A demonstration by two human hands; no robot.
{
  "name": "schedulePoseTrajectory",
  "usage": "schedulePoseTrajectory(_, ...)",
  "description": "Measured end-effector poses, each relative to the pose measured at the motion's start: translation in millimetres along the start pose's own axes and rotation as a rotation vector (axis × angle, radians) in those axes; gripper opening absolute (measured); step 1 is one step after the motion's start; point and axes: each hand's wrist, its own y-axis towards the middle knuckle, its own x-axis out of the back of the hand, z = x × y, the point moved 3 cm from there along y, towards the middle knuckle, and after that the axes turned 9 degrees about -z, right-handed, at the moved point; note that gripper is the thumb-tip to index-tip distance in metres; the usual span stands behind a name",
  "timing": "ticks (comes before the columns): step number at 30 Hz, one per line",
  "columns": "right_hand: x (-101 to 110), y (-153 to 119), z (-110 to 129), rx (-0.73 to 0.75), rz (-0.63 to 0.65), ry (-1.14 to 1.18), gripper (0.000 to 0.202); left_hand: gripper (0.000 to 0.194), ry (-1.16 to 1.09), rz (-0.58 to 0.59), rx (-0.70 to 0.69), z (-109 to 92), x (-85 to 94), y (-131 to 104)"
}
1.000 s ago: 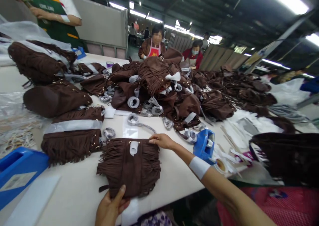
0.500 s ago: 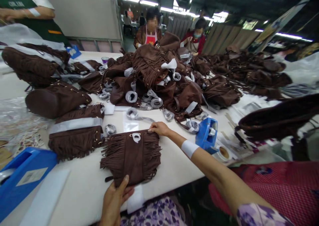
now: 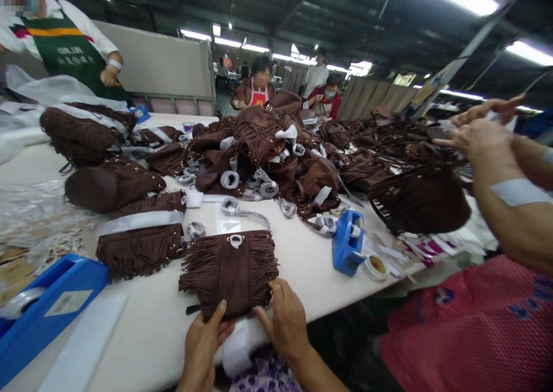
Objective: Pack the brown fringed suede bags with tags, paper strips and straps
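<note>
A dark brown fringed bag (image 3: 233,271) lies flat on the white table in front of me, its plain middle strip topped by a white-wrapped ring. At its bottom edge, my left hand (image 3: 203,343) grips it, thumb on top and fingers underneath. My right hand (image 3: 288,323) is at the bag's lower right corner, touching the fringe with thumb and fingers apart. Below the bag, between my hands, a white sheet or wrap (image 3: 237,346) hangs over the table edge. A wrapped coiled strap (image 3: 196,230) lies beyond the bag's upper left corner.
More brown bags (image 3: 259,138) are heaped across the table. A blue tape dispenser (image 3: 348,242) and tape roll (image 3: 375,267) stand right; a larger blue dispenser (image 3: 52,317) is left beside a white foam strip (image 3: 84,346). At right, a co-worker's hands (image 3: 484,127) are above another bag.
My right hand has left the bag's top right corner and come down to its lower right corner. My left hand stays on the bottom edge. The co-worker's hands at right have come into view.
</note>
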Motion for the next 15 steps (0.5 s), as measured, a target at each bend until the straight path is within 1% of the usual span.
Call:
schedulePoseTrajectory(2,-13.2,-1.6,3.6,0.003,-0.083,-0.089,0.038,0.039,-0.015,0.011,-0.006,1.4,1.3,0.7)
schedulePoseTrajectory(3,-15.6,1.2,3.7,0.013,-0.084,-0.119,0.038,0.041,-0.022,0.017,-0.009,2.1,1.8,1.3)
schedulePoseTrajectory(4,-14.7,6.0,3.0,0.033,-0.050,-0.142,0.038,0.042,-0.027,0.022,-0.012,2.6,2.0,1.9)
schedulePoseTrajectory(5,-11.1,12.2,1.6,0.067,0.029,-0.163,0.038,0.043,-0.030,0.023,-0.012,3.1,2.1,2.5)
schedulePoseTrajectory(6,-5.0,19.6,-0.5,0.113,0.138,-0.178,0.037,0.043,-0.031,0.022,-0.014,3.5,2.1,3.0)
schedulePoseTrajectory(8,11.4,36.8,-6.2,0.225,0.379,-0.173,0.035,0.041,-0.033,0.018,-0.015,4.1,1.9,3.5)
schedulePoseTrajectory(9,20.1,47.0,-9.9,0.276,0.455,-0.153,0.033,0.040,-0.033,0.016,-0.016,4.3,1.8,3.6)
schedulePoseTrajectory(10,27.2,57.9,-14.0,0.318,0.504,-0.129,0.031,0.039,-0.030,0.016,-0.016,4.4,1.7,3.5)
schedulePoseTrajectory(12,33.5,79.5,-23.5,0.367,0.546,-0.106,0.028,0.039,-0.023,0.020,-0.024,4.1,1.6,3.2)
schedulePoseTrajectory(15,28.2,102.8,-36.4,0.405,0.575,-0.125,0.021,0.040,-0.013,0.026,-0.031,2.3,1.5,2.6)
